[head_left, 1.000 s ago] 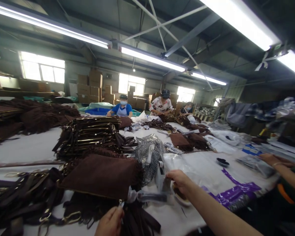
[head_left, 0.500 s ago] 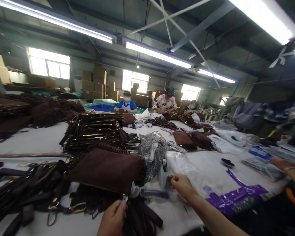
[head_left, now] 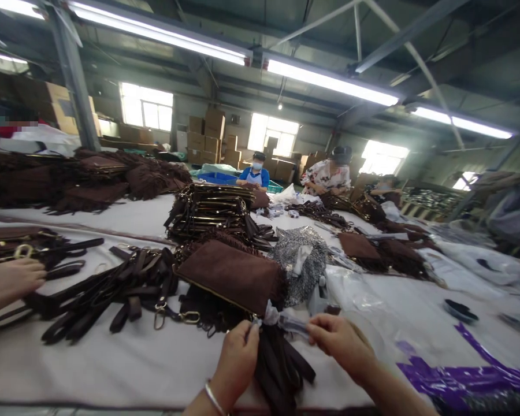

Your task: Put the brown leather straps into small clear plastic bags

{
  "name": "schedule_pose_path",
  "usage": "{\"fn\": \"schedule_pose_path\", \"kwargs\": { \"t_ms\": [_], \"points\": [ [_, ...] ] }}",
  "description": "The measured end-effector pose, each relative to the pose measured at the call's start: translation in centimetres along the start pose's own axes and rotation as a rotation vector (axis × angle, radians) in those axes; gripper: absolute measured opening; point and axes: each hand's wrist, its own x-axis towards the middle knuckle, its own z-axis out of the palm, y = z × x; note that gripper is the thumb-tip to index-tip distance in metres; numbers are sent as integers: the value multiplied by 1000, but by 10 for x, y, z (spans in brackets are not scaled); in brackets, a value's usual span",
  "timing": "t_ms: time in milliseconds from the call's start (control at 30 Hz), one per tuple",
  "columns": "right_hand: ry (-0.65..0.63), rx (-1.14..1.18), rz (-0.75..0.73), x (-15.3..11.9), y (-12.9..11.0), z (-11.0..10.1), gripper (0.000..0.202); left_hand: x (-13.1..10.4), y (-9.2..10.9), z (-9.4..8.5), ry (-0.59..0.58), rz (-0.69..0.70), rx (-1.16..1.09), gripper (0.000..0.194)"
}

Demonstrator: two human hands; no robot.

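A dark brown fringed pouch (head_left: pixel 234 274) with a gold zipper edge lies in front of me. My left hand (head_left: pixel 240 352) pinches a small shiny metal piece at the pouch's near corner; its exact kind is hidden by my fingers. With thumb and fingers closed, my right hand (head_left: pixel 335 344) grips the end of a clear plastic wrapping (head_left: pixel 290 323), which stretches left to that corner. Dark brown straps (head_left: pixel 281 370) hang below and between my hands. A small grey box (head_left: pixel 320 297) stands just behind my right hand.
More straps with gold clasps (head_left: pixel 125 283) lie to the left, near another person's hand (head_left: pixel 13 283). Behind is a stack of pouches (head_left: pixel 212 211). A silvery mesh-patterned bag (head_left: pixel 301 260), a purple plastic bag (head_left: pixel 468 375) and a dark dish (head_left: pixel 460 311) are also on the table.
My right hand has moved from beside the grey box down to the plastic wrapping and now grips it. My left hand stays at the pouch's corner. The view has swung left.
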Motion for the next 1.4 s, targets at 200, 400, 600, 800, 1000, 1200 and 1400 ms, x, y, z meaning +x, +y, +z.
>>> {"fn": "schedule_pose_path", "kwargs": {
  "t_ms": [200, 400, 600, 800, 1000, 1200, 1400],
  "points": [
    [-187, 1, -166, 6, -55, 76, 24, -6, -4, -4, 7, 94, 120, 29],
    [-146, -141, -105, 24, -61, 99, 23, -9, -11, -6, 29, 172, 245, 25],
    [-97, -243, -44, 33, -55, 102, 23, -7, -19, -2, 11, 193, 357, 27],
    [9, -338, -36, 38, -52, 112, 30, -9, -21, 0, 13, 230, 610, 24],
    [28, -367, -94, 38, -47, 114, 31, -11, -18, -5, -10, 231, 789, 28],
    [-175, -171, -179, 23, -46, 94, 23, -11, -13, -9, -67, 194, 509, 34],
    [-84, -125, -133, 20, -37, 99, 19, -9, -8, -5, -55, -13, 16, 33]
  ]
}}
